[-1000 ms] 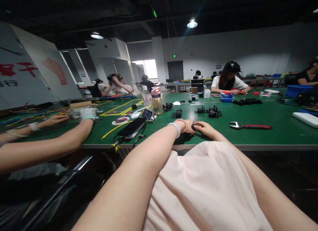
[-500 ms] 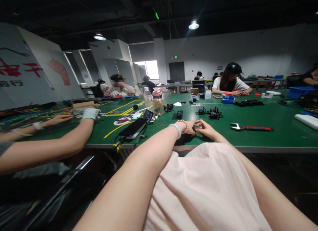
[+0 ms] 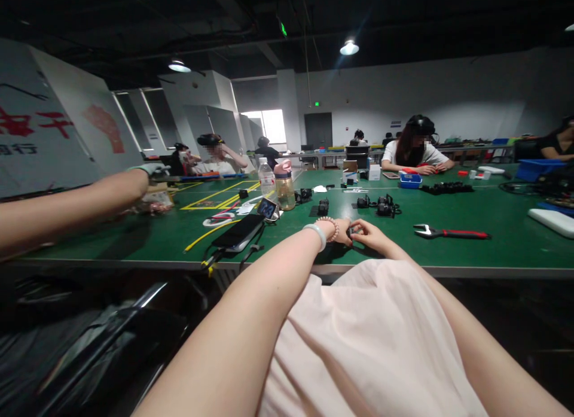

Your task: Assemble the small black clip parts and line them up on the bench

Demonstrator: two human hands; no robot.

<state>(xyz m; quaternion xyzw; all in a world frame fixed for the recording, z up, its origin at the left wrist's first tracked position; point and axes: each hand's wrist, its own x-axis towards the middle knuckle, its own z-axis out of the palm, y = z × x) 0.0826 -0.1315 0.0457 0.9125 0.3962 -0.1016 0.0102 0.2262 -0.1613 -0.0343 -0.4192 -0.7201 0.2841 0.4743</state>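
Both my hands meet close to the near edge of the green table (image 3: 296,249). My left hand (image 3: 342,230), with a bead bracelet and a pale bangle at the wrist, is closed around a small black part (image 3: 350,231). The fingertips of my right hand (image 3: 368,233) pinch the same part from the right. Most of it is hidden by my fingers, so its exact kind cannot be made out. Beyond my hands stand small black devices with cables: one (image 3: 323,206) to the left, others (image 3: 385,206) to the right.
An adjustable wrench (image 3: 452,232) with red-black handle lies to the right. A phone (image 3: 238,233) with cables, a small clock display (image 3: 268,209), a drink bottle (image 3: 285,189) and a clear water bottle (image 3: 266,180) are on the left. A co-worker's gloved hand (image 3: 152,169) reaches in; another person sits opposite.
The co-worker's gloved hand on the left has risen and moved left, and the other bare arm there has gone from view. My hands stay almost in place around the black part.
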